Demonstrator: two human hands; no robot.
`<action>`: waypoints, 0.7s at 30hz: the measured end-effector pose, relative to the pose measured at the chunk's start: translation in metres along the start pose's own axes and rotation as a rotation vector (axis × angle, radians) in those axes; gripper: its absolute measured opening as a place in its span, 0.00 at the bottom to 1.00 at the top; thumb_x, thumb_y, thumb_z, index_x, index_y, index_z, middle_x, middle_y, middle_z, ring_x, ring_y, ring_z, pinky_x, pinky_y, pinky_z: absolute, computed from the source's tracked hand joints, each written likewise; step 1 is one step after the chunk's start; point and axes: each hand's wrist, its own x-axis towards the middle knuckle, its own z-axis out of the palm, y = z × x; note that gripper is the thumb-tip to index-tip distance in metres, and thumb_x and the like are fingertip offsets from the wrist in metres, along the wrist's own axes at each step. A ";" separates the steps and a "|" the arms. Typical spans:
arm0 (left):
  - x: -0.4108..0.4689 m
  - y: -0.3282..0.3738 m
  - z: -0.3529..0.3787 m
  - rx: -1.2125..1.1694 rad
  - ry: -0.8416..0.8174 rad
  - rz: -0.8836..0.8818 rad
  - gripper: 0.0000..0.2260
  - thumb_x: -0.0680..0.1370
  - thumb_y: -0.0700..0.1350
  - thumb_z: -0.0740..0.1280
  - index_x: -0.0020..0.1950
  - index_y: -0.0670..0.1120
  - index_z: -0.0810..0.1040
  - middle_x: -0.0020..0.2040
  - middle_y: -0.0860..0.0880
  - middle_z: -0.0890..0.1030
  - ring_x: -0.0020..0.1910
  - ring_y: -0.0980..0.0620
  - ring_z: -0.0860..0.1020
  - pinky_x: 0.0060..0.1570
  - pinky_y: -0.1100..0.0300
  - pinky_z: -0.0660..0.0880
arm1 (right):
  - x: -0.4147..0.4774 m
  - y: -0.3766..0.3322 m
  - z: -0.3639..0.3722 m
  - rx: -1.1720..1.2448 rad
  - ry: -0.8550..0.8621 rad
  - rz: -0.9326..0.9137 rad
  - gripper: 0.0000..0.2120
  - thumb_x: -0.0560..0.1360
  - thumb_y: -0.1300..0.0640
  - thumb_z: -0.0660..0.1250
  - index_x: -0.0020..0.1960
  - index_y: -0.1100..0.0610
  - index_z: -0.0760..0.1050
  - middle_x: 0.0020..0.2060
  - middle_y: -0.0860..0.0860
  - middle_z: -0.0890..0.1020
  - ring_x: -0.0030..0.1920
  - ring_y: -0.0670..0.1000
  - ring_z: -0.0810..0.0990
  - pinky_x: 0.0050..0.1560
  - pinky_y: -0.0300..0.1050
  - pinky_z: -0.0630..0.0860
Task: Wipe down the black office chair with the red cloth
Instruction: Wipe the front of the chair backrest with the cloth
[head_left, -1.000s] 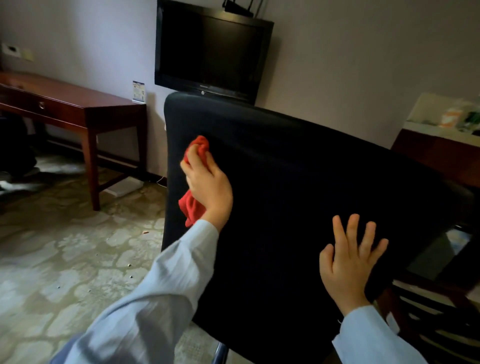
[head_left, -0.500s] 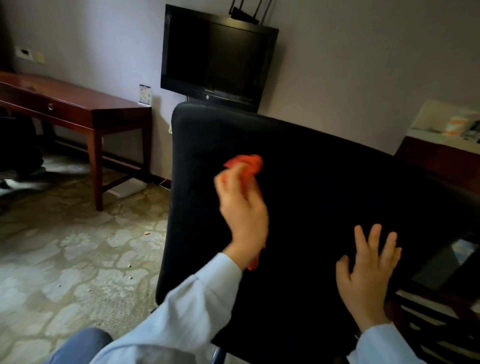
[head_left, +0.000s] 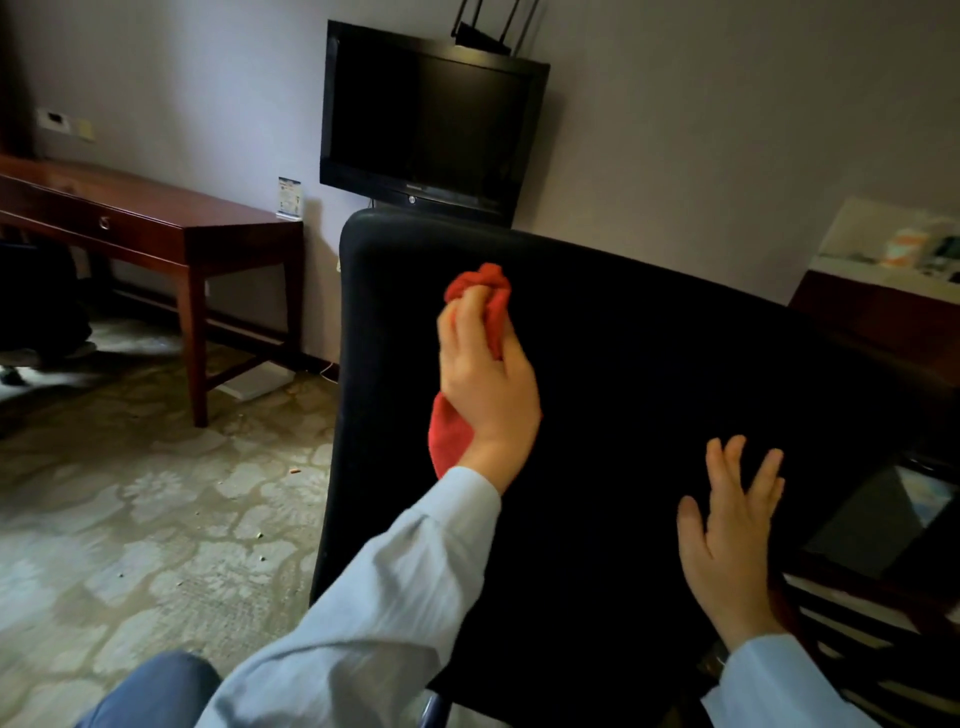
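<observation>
Bunched red cloth (head_left: 451, 437) is gripped in the left hand (head_left: 485, 374), fingers curled round it, one wad showing above the knuckles and a tail hanging below the wrist. Cloth is pressed against the upper left part of the black office chair (head_left: 649, 389) backrest, which fills the middle of the view. Bunching is judged to give a firm pad for rubbing the fabric. Right hand (head_left: 727, 535) is laid flat on the lower right of the backrest, fingers straight and spread, nothing held; it is judged to be bracing the chair so it is not swivelled or rolled away under the wiping pressure.

Behind the chair a dark TV (head_left: 426, 119) is seen against the wall, a wooden desk (head_left: 156, 218) at left, patterned carpet (head_left: 130, 519) below.

Compared with one second ago, the cloth hand has been moved from the left edge of the backrest inward toward the middle; compared with half a second ago it is slightly higher and no longer blurred. Right hand has been kept in the same bracing spot throughout. Most of the backrest is judged still to be wiped.
</observation>
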 end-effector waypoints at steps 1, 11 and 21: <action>-0.009 0.001 0.003 -0.001 -0.041 0.046 0.10 0.77 0.39 0.62 0.55 0.37 0.78 0.54 0.42 0.78 0.55 0.50 0.76 0.59 0.65 0.70 | 0.000 0.000 0.000 0.022 -0.006 0.008 0.28 0.76 0.47 0.50 0.74 0.50 0.52 0.74 0.47 0.49 0.74 0.43 0.34 0.73 0.45 0.34; -0.093 0.007 -0.011 -0.163 -0.689 0.073 0.09 0.77 0.41 0.65 0.56 0.46 0.78 0.53 0.51 0.78 0.51 0.54 0.78 0.51 0.58 0.76 | -0.015 -0.026 0.000 0.183 0.082 0.160 0.24 0.77 0.45 0.47 0.72 0.43 0.52 0.73 0.39 0.50 0.73 0.37 0.44 0.74 0.49 0.46; -0.072 0.005 -0.058 -0.390 -0.847 -0.690 0.06 0.77 0.34 0.65 0.50 0.45 0.76 0.45 0.54 0.78 0.42 0.65 0.76 0.46 0.72 0.72 | -0.043 -0.103 0.041 0.869 -0.276 0.490 0.09 0.74 0.67 0.65 0.47 0.53 0.76 0.36 0.45 0.84 0.39 0.40 0.81 0.39 0.31 0.75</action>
